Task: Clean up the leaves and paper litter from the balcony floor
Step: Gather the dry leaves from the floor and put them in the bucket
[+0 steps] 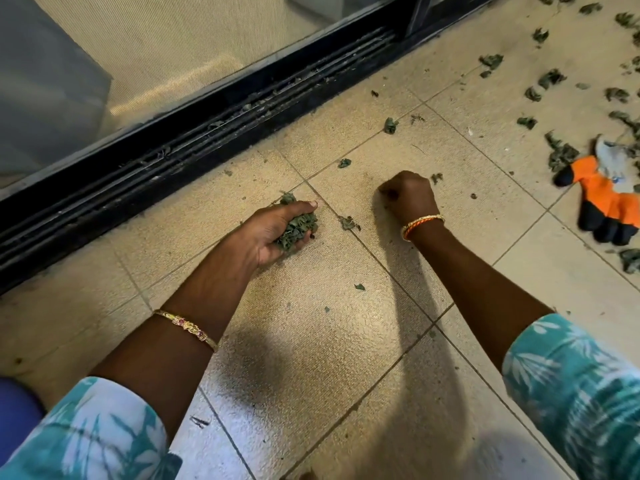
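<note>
Surroundings: a black sliding-door track [194, 147] runs diagonally along the far edge of the beige tiled floor [311, 341], with bits of leaf lodged in its grooves. An orange and black glove [602, 202] lies on the tiles at the right.
Scattered leaves: dry green leaves [550, 77] are strewn thickest at the upper right, around and beyond the glove; single pieces lie nearer, one [390, 125] ahead of the hands and a small clump [348, 223] between them.
Left hand: the left hand [277, 233] lies palm up just above the tiles, fingers curled around a handful of leaves [296, 230], thumb over the top.
Right hand: the right hand [408, 197] is turned knuckles up, fingers bunched down at the floor; whether they pinch anything cannot be told.
Open room: bare tiles stretch from the hands back toward the person; the track bounds the left side.
</note>
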A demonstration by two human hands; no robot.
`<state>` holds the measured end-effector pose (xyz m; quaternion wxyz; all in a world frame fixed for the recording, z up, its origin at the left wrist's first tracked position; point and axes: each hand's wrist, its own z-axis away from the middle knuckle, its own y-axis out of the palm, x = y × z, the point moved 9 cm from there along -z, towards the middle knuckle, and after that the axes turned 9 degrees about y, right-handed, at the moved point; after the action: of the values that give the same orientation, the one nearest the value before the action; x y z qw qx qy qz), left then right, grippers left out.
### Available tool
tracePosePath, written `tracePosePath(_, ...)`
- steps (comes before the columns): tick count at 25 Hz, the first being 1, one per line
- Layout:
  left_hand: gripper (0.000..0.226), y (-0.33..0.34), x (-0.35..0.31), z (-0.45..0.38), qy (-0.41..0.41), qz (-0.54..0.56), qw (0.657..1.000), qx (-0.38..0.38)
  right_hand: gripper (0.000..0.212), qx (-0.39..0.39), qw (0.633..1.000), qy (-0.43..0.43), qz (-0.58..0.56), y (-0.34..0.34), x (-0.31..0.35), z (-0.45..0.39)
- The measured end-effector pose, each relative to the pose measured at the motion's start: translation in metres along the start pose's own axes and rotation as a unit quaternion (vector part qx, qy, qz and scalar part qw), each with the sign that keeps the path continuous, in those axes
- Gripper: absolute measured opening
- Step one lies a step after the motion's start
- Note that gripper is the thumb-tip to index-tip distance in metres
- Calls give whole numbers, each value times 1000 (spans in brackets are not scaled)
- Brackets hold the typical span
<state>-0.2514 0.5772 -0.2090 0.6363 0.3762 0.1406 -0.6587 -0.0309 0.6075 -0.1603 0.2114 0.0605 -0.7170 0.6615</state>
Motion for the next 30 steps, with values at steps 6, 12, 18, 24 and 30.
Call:
tracePosePath(6,16,-7,7,11,11,-25,999,-24,25,69,993,56,-80,16,38,41)
tracePosePath(12,15,-21,18,19,-6,-16,999,-51,47,32,998,-44,7,58,63,102)
tracePosePath(18,15,-23,24,27,-6,21,999,-46,26,0,990,-28,-139,12,63,86)
tracePosePath(24,22,3,26,37,10,132,990,42,19,124,877,160,-435,25,74,85)
tracePosePath(30,20,5,20,33,38,128,990,47,51,112,910,81,-390,18,102,86)
